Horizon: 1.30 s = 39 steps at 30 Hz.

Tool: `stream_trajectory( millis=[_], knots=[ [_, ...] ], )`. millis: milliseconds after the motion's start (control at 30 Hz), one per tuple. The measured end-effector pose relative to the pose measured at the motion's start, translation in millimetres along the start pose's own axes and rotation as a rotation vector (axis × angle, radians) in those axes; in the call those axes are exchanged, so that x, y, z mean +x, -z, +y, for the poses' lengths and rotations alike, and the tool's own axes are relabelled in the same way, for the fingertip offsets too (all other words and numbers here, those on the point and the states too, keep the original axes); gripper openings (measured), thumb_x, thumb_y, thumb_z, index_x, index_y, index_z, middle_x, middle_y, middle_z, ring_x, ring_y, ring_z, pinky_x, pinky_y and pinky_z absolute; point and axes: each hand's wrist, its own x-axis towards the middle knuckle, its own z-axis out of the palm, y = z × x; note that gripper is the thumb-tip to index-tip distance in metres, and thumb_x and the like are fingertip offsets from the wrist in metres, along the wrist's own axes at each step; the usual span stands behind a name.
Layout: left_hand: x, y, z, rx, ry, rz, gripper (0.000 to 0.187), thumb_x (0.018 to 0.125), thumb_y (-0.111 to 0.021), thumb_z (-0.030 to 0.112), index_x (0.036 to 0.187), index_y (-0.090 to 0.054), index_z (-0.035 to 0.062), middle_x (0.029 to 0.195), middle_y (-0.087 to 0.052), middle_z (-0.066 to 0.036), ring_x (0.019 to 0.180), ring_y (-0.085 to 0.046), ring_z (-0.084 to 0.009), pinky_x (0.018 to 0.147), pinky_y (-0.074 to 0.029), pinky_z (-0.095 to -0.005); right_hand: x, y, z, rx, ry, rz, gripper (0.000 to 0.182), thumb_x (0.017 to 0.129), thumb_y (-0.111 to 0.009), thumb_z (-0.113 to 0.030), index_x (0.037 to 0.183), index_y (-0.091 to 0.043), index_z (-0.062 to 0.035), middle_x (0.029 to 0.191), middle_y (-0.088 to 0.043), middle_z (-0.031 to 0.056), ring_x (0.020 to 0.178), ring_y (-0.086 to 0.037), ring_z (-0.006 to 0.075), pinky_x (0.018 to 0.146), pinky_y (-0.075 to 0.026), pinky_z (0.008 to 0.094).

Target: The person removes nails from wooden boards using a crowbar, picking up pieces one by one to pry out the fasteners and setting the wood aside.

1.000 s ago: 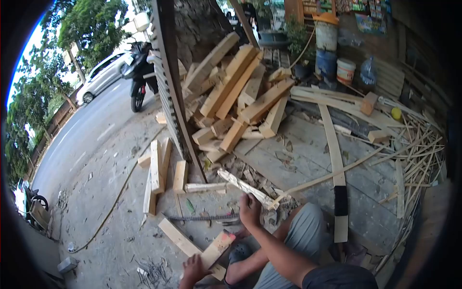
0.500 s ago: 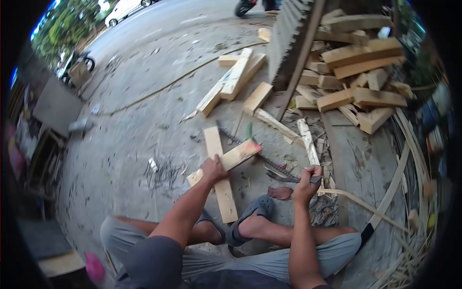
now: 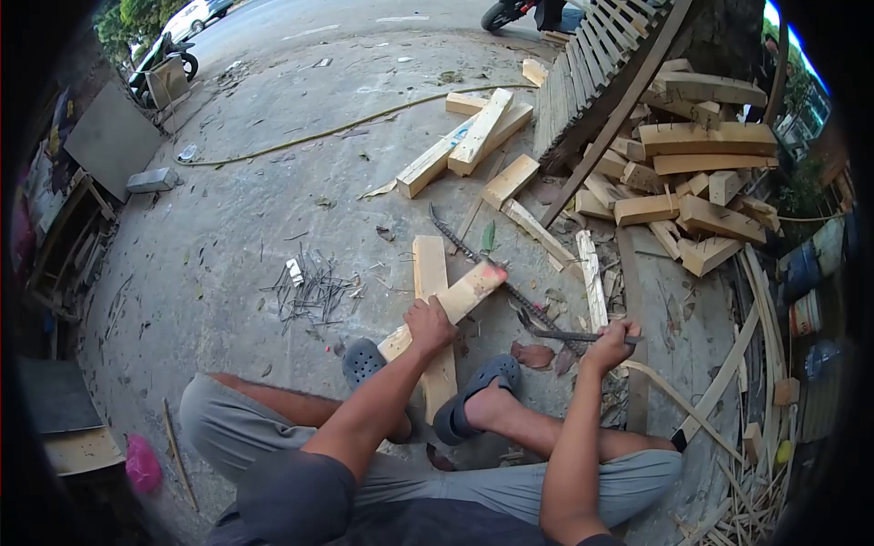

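My left hand (image 3: pixel 431 326) is closed around a pale wooden block (image 3: pixel 469 293) with a red-stained end. This block lies slantwise across a second plank (image 3: pixel 431 262) on the concrete, between my feet. In my right hand (image 3: pixel 613 345) is a dark metal pry bar (image 3: pixel 569 336), held near its right end, with its hooked, claw-like tip pointing left towards the block. A ribbed steel bar (image 3: pixel 525 302) lies on the ground beyond the block, passing close to the pry bar's tip.
Loose nails (image 3: pixel 314 289) lie scattered to the left. Several timbers (image 3: pixel 480 132) rest ahead, and a large pile of wood blocks (image 3: pixel 706 141) stands at the right beside a slatted panel (image 3: pixel 596 59). Thin wood strips (image 3: pixel 760 328) line the right edge. A hose (image 3: pixel 364 118) crosses the ground.
The view has shifted, so the scene sits further right in the picture. More of my left clog shows beside the arm. Both hands keep their holds on the block and the pry bar.
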Motion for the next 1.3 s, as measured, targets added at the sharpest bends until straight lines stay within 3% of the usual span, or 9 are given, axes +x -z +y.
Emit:
stream_trajectory(
  millis=[300,433,600,700,767,833,900,1067,1300],
  knots=[
    [99,30,-108,-0.755,-0.734,-0.553,0.055,0.080,-0.082,0.026,0.128,-0.068,0.0026,0.119,-0.072,-0.011,0.108,-0.067,-0.0230,0.098,-0.051,-0.0377,-12,30,6,-0.171,0.096,0.053,0.004,0.085,-0.052,-0.010,0.085,-0.050,-0.0069,0.069,-0.050,0.0030,0.061,-0.052,0.0157,0.061,-0.047,0.0314],
    [97,41,-166,-0.728,-0.200,-0.233,0.049,0.072,-0.087,0.025,0.106,-0.068,-0.0056,0.083,-0.068,-0.008,0.076,-0.065,-0.0226,0.072,-0.054,-0.0404,-7,34,7,0.003,0.051,0.085,0.007,0.085,-0.054,-0.003,0.087,-0.049,-0.0070,0.068,-0.048,0.0024,0.056,-0.051,0.0138,0.053,-0.045,0.0286],
    [101,14,-235,-0.404,0.253,0.145,0.087,0.067,-0.091,0.049,0.122,-0.060,-0.0105,0.120,-0.066,-0.029,0.113,-0.065,-0.0446,0.101,-0.049,-0.0570,0,26,9,-0.004,0.036,0.199,0.008,0.085,-0.054,-0.001,0.086,-0.050,-0.0074,0.070,-0.048,0.0014,0.055,-0.048,0.0120,0.052,-0.043,0.0282],
    [62,3,-181,0.195,0.611,0.394,0.088,0.079,-0.081,0.055,0.132,-0.056,-0.0112,0.132,-0.061,-0.032,0.123,-0.058,-0.0515,0.112,-0.037,-0.0626,9,27,27,-0.064,0.049,0.203,0.003,0.086,-0.054,-0.005,0.085,-0.052,-0.0044,0.073,-0.051,0.0043,0.062,-0.048,0.0148,0.060,-0.044,0.0317],
    [98,-109,-222,0.425,-0.025,0.790,0.081,0.089,-0.070,0.057,0.131,-0.058,-0.0113,0.132,-0.062,-0.033,0.125,-0.054,-0.0584,0.115,-0.031,-0.0654,19,32,46,-0.128,0.092,0.178,0.006,0.088,-0.055,-0.007,0.087,-0.053,-0.0021,0.076,-0.053,0.0064,0.072,-0.050,0.0187,0.072,-0.045,0.0350],
    [75,-97,-159,0.195,-0.225,-0.031,0.076,0.093,-0.066,0.055,0.127,-0.062,-0.0133,0.130,-0.063,-0.035,0.124,-0.055,-0.0570,0.117,-0.032,-0.0612,15,25,48,-0.113,0.090,0.148,0.007,0.088,-0.056,-0.008,0.087,-0.053,-0.0018,0.078,-0.055,0.0072,0.075,-0.051,0.0201,0.076,-0.046,0.0360],
    [22,-73,-68,-0.339,0.192,-0.163,0.063,0.092,-0.070,0.044,0.117,-0.067,-0.0131,0.120,-0.067,-0.035,0.120,-0.057,-0.0568,0.113,-0.037,-0.0574,4,17,27,-0.191,0.133,0.112,0.007,0.090,-0.055,-0.008,0.087,-0.053,-0.0028,0.079,-0.056,0.0072,0.075,-0.052,0.0201,0.076,-0.047,0.0353],
    [4,-130,-40,-0.297,-0.219,0.387,0.075,0.078,-0.082,0.025,0.137,-0.050,-0.0080,0.125,-0.055,-0.032,0.120,-0.051,-0.0522,0.097,-0.048,-0.0591,-11,18,17,-0.198,0.186,0.035,0.007,0.092,-0.055,-0.006,0.086,-0.052,-0.0036,0.077,-0.055,0.0065,0.074,-0.052,0.0179,0.073,-0.047,0.0346],
    [-33,-70,17,-0.247,-0.016,0.092,0.097,0.076,-0.078,0.017,0.155,-0.023,0.0044,0.136,-0.033,-0.031,0.121,-0.046,-0.0515,0.098,-0.050,-0.0575,-8,22,10,-0.475,0.341,0.052,0.011,0.095,-0.056,-0.009,0.088,-0.053,-0.0018,0.078,-0.059,0.0191,0.074,-0.060,0.0344,0.073,-0.050,0.0434]
  ],
)
